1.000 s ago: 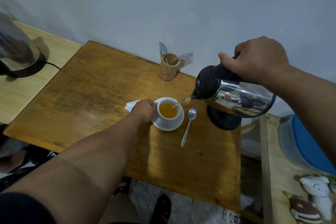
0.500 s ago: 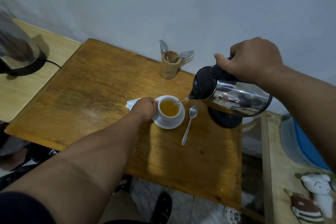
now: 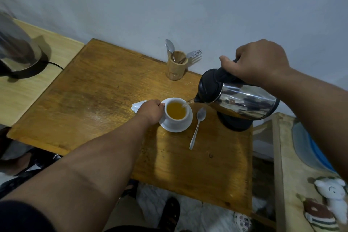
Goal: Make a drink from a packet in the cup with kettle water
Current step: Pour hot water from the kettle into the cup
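The cup (image 3: 176, 113) handle is hidden under the left hand (image 3: 150, 110), and most of the white packet (image 3: 137, 106) is covered by it. The kettle (image 3: 243, 100) handle is wrapped by the right hand (image 3: 259, 62). The kettle base (image 3: 235, 124) is partly masked by the kettle. A second kettle (image 3: 17, 51) is cut off by the left edge. The tools' lower ends are concealed inside the holder (image 3: 176, 68). The tabletop (image 3: 94, 90) near corner is hidden by the left forearm.

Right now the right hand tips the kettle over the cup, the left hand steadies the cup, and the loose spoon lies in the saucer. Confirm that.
One detail is wrong. The head view shows the spoon lying on the table, right of the saucer, not in it. The rest holds: the right hand tips the kettle over the cup, and the left hand steadies the cup.
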